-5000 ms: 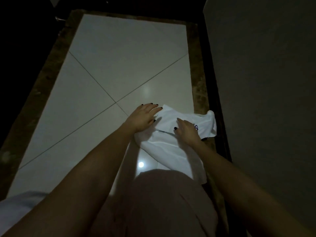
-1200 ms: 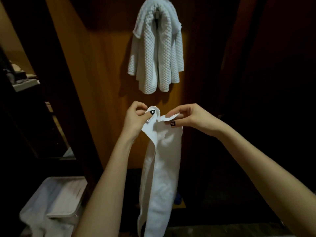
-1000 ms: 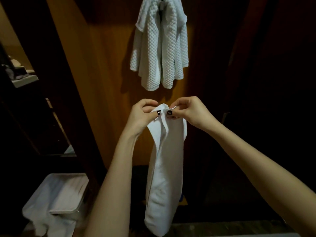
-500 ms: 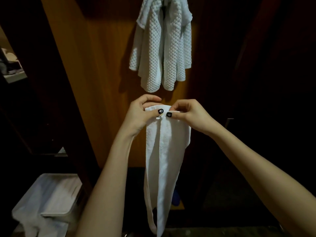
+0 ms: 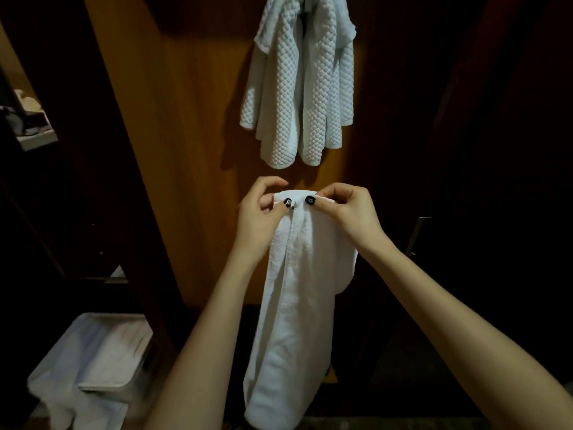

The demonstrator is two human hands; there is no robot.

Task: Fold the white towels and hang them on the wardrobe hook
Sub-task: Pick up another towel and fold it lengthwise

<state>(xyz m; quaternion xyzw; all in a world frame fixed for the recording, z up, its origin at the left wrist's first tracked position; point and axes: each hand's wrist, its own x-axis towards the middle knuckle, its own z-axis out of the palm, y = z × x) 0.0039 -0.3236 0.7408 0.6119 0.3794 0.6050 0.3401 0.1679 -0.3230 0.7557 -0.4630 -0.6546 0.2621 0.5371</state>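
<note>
A smooth white towel (image 5: 294, 311) hangs folded lengthwise in front of me, its lower loop near the floor. My left hand (image 5: 263, 215) and my right hand (image 5: 344, 209) pinch its top edge side by side, thumbs almost touching. Above them a waffle-textured white towel (image 5: 300, 88) hangs bunched from the top of the wooden wardrobe panel (image 5: 192, 150). The hook itself is hidden behind that towel.
A white plastic bin (image 5: 102, 364) draped with white cloth stands at the lower left. A dark shelf unit with items (image 5: 28, 119) is at the left. Dark wardrobe doors with a metal handle (image 5: 417, 237) fill the right side.
Earlier I was pressing the towel flat on the tiled floor. Now I hold it upright before the wardrobe, and over the last second my hands have drawn together on its top edge.
</note>
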